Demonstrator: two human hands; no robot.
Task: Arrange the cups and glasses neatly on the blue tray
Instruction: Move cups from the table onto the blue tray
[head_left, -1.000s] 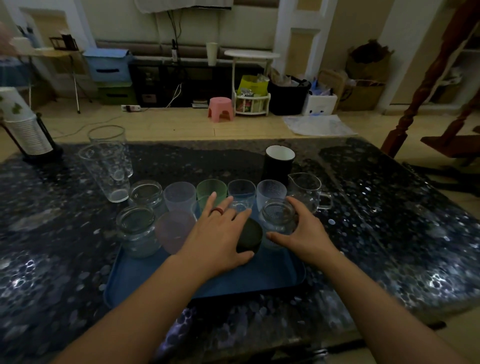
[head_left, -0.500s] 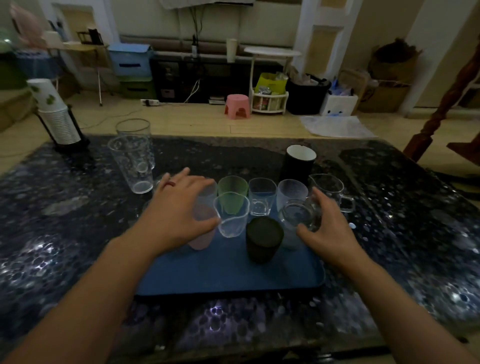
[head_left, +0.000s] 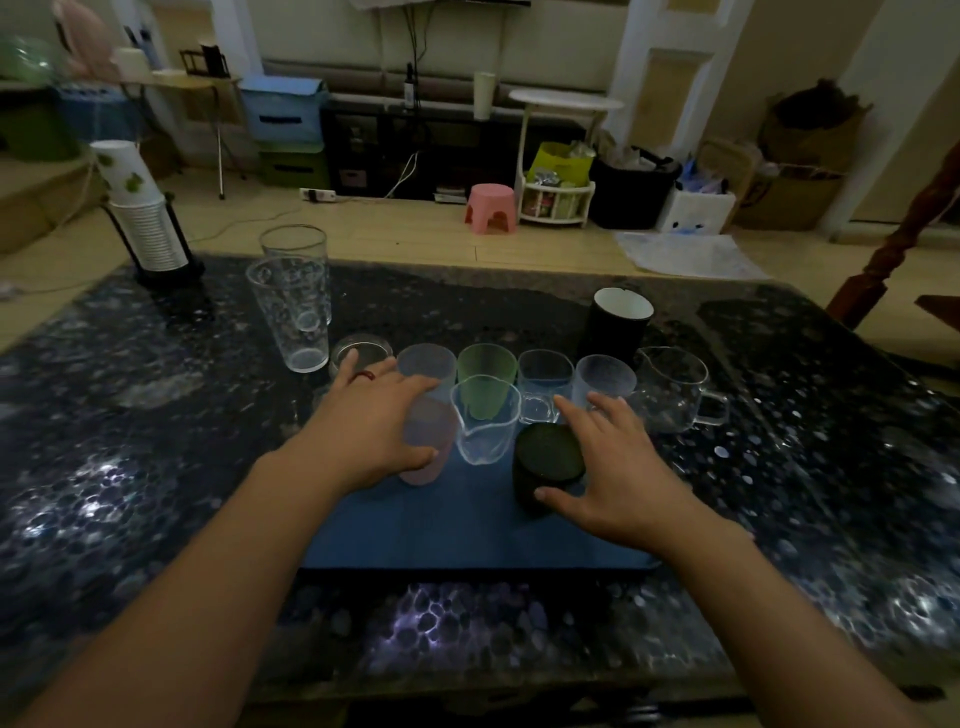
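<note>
Since a moment ago my right hand (head_left: 618, 467) has been sliding off the clear jar and is now curling round the dark round cup (head_left: 545, 462), thumb and fingers touching its sides. My left hand (head_left: 371, 431) is wrapping the frosted pink plastic cup (head_left: 428, 447) from the left, fingers bent round it. Both cups are standing on the flat blue tray (head_left: 467, 535), with a clear spouted glass beaker (head_left: 485, 421) sitting between them. Behind them a row is running along the tray's far edge: frosted tumbler (head_left: 423, 366), green plastic cup (head_left: 487, 366), small clear glass (head_left: 545, 374), ribbed tumbler (head_left: 605, 376). Beyond, on the dark speckled table (head_left: 156, 415), two tall clear glasses (head_left: 291, 312) and a black white-lined mug (head_left: 618, 325) are standing.
</note>
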